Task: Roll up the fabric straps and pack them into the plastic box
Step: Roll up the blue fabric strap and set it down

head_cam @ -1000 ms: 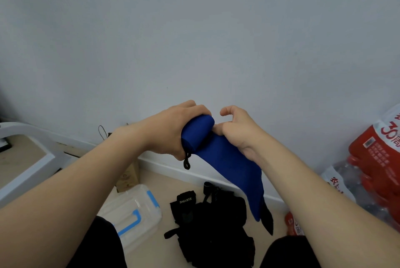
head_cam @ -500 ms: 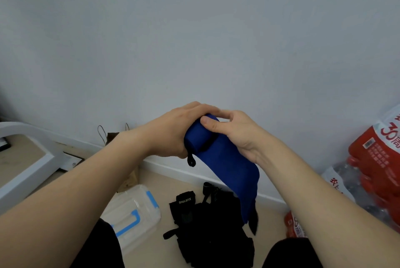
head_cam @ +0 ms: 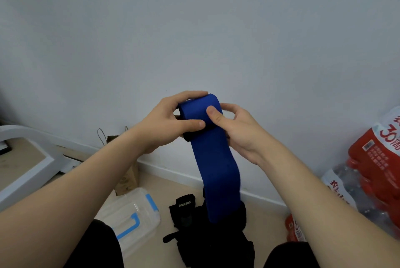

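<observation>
left hand, right hand grip roll of blue fabric strap | tail hangs down | clear plastic box below-left of roll

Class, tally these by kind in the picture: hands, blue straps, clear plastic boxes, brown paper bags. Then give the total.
hands: 2 (left hand, right hand)
blue strap: 1
plastic box: 1
paper bag: 1
total: 5

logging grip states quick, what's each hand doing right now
Left hand: grips the rolled end of the blue strap.
Right hand: pinches the blue strap, thumb on the roll.
</observation>
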A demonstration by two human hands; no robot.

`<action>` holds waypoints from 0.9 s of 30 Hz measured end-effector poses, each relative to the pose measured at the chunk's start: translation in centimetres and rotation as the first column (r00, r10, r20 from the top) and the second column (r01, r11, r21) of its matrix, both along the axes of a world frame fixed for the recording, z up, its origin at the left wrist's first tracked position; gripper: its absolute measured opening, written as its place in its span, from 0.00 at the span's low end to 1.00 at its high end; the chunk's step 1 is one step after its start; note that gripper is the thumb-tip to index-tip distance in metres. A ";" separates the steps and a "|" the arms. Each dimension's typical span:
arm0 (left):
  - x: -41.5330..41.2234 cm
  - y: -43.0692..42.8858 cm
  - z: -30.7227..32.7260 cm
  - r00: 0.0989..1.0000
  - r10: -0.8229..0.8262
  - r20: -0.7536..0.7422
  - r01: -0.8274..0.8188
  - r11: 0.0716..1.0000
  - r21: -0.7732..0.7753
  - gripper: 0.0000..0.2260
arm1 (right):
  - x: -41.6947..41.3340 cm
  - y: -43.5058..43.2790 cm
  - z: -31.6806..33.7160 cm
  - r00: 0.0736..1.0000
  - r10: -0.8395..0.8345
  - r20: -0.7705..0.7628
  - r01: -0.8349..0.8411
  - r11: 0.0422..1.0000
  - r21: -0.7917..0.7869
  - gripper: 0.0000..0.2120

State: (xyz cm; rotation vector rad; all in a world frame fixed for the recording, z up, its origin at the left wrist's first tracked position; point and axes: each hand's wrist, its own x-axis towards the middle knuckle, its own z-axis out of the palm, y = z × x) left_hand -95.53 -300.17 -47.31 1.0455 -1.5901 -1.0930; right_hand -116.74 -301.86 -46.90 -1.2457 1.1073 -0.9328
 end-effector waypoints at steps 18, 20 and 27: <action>1.0 -1.3 -1.4 0.995 -0.002 0.101 -0.009 0.994 0.109 0.26 | -1.5 -0.1 0.3 0.975 0.108 0.193 -0.100 0.994 -0.052 0.11; 1.0 -1.2 -1.2 0.996 -0.081 0.047 0.074 0.988 0.138 0.23 | -1.9 -0.4 0.4 0.950 0.119 0.290 -0.116 0.993 -0.028 0.17; 0.6 -0.9 -1.2 0.963 -0.126 0.240 0.110 0.991 0.078 0.07 | -2.4 -0.7 -0.5 0.992 0.118 0.043 -0.094 0.925 -0.367 0.14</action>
